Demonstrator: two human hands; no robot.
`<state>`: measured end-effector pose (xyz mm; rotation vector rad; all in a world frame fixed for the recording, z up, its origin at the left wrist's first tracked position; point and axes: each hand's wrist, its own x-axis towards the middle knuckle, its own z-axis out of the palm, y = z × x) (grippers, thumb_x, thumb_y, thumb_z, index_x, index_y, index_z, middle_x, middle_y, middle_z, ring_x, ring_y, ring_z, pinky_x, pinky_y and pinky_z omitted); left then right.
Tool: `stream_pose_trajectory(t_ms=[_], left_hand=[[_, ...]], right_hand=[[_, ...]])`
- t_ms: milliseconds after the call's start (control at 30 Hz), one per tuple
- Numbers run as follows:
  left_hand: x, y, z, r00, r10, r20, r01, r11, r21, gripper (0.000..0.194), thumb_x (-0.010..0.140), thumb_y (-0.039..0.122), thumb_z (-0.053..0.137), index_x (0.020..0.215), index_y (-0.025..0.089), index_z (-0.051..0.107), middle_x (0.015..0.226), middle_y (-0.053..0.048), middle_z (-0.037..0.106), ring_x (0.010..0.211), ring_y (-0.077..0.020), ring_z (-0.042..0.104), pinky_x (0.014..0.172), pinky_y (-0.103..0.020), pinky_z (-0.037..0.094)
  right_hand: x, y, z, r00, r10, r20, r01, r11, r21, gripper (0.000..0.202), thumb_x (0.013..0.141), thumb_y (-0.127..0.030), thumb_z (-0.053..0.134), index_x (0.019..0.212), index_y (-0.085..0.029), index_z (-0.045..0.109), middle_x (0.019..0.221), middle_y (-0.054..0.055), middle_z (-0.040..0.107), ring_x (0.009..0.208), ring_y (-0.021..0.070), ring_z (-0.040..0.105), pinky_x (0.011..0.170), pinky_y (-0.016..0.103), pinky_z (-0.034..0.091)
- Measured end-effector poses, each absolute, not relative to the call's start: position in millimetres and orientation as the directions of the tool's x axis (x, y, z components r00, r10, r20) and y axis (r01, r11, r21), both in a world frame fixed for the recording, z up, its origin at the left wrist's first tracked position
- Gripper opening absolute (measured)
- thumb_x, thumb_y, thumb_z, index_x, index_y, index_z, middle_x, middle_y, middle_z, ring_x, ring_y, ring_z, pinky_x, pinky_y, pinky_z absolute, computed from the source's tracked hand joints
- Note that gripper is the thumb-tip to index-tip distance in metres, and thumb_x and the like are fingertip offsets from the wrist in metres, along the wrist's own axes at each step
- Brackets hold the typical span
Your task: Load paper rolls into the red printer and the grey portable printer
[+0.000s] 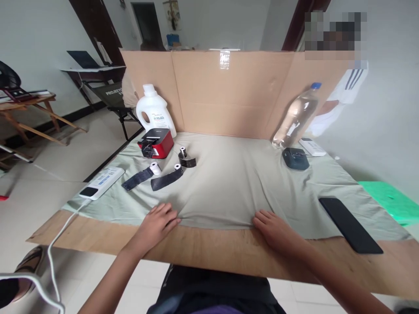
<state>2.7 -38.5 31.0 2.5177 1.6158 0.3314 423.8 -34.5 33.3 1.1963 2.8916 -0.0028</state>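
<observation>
My left hand (161, 220) lies palm down on the front edge of a grey-green cloth (229, 183), fingers loosely apart and holding nothing. Across from it, my right hand (270, 226) rests on the same edge, its fingers slightly bent with nothing seen in them. Beyond the left hand are three small white rolls with dark strips: one roll (155, 168) at left, another roll (177, 167) in the middle, and a third roll (183, 152) farther back. Behind them stands a red and black box-shaped device (163, 141) with crumpled black material at its front.
A white jug (157, 111) and a clear blue-capped bottle (297, 115) stand before a cardboard panel (229, 96). A dark small case (295, 158) and black phone (350, 224) lie at right. A white corded device (102, 183) lies left. A person (350, 87) is behind the panel.
</observation>
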Motion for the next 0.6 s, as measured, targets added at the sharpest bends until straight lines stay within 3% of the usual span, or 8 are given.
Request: stream_pose_trajectory(t_ms=[167, 433, 533, 600], left_hand=[[-2, -39, 29, 0.482, 0.874, 0.062, 0.835, -0.480, 0.270, 0.033, 0.103, 0.035, 0.036, 0.077, 0.019, 0.050, 0.084, -0.002, 0.054, 0.084, -0.0200, 0.051, 0.085, -0.036, 0.038], [-7, -45, 32, 0.498, 0.867, 0.016, 0.820, -0.476, 0.318, 0.035, 0.103, 0.036, 0.036, 0.076, 0.020, 0.051, 0.084, -0.002, 0.057, 0.085, -0.0201, 0.054, 0.086, -0.035, 0.040], [4, -33, 50, 0.512, 0.858, -0.030, 0.820, -0.479, 0.313, 0.039, 0.103, 0.039, 0.034, 0.076, 0.021, 0.055, 0.083, -0.003, 0.059, 0.082, -0.0199, 0.056, 0.077, -0.032, 0.042], [22, -17, 59, 0.516, 0.856, -0.020, 0.826, -0.492, 0.276, 0.041, 0.103, 0.040, 0.032, 0.078, 0.021, 0.058, 0.083, -0.003, 0.060, 0.080, -0.0200, 0.057, 0.075, -0.032, 0.043]], right_hand=[[424, -38, 36, -0.702, 0.711, -0.031, 0.711, 0.698, -0.083, 0.024, 0.080, 0.005, 0.047, 0.085, -0.017, 0.052, 0.094, 0.006, 0.056, 0.087, 0.0222, 0.046, 0.080, 0.034, 0.035], [423, -42, 38, -0.681, 0.730, -0.057, 0.732, 0.674, -0.103, 0.023, 0.078, 0.004, 0.048, 0.084, -0.018, 0.053, 0.094, 0.005, 0.056, 0.088, 0.0223, 0.046, 0.079, 0.035, 0.034], [420, -44, 48, -0.676, 0.735, -0.059, 0.732, 0.661, -0.164, 0.013, 0.091, -0.011, 0.049, 0.082, -0.019, 0.053, 0.092, 0.005, 0.056, 0.087, 0.0215, 0.047, 0.078, 0.035, 0.035], [421, -38, 54, -0.693, 0.718, -0.059, 0.712, 0.671, -0.208, 0.019, 0.097, -0.027, 0.049, 0.080, -0.020, 0.053, 0.089, 0.005, 0.056, 0.085, 0.0207, 0.049, 0.078, 0.034, 0.036]])
